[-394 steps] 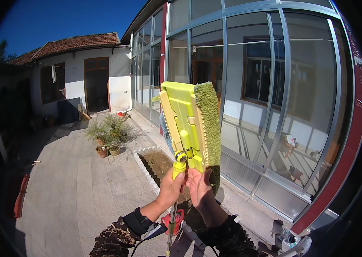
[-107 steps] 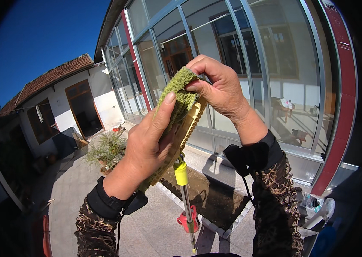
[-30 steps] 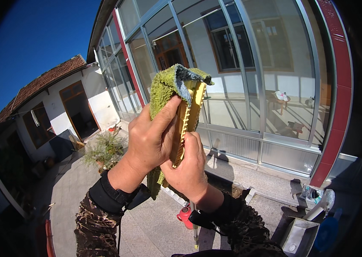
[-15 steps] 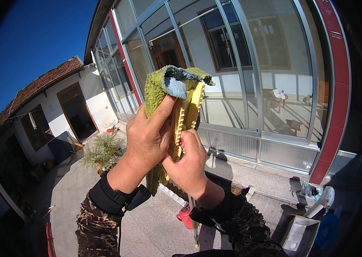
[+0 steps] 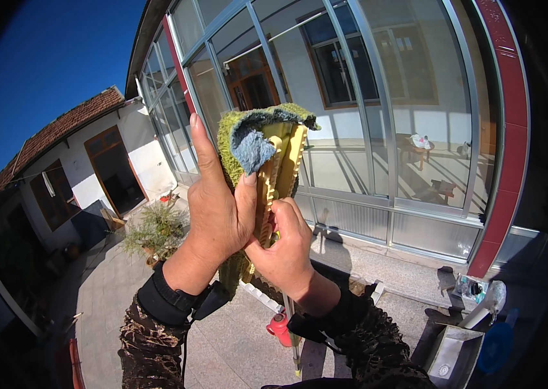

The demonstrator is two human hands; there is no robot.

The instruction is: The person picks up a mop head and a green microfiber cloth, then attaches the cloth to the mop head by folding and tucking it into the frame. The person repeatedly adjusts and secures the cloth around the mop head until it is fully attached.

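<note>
Upright in front of me is a flat mop head with a yellow ridged plastic frame [image 5: 292, 155]. A fluffy mop cloth [image 5: 254, 150], green outside and blue-grey on its turned-over flap, wraps its top and left side. My left hand [image 5: 212, 207] grips the cloth-covered left side, its thumb against the frame's toothed edge below the flap and its index finger stretched upward. Lower down, my right hand [image 5: 285, 249] is closed round the frame, fingers curled at its ridged edge. A thin metal pole [image 5: 296, 353] shows beneath my right wrist; its join to the head is hidden.
A tall glazed wall [image 5: 351, 149] with metal frames stands ahead. Below it runs a stone step [image 5: 410, 275]. A red container [image 5: 279, 329] sits on the paving. Right are a stone basin [image 5: 455, 356] and a blue tub [image 5: 495, 350]; left, a potted plant [image 5: 157, 230].
My left index finger has lifted off the flap and now points up, while the thumb has come down onto the frame's edge. The blue-grey flap hangs more spread out. My right hand keeps its grip.
</note>
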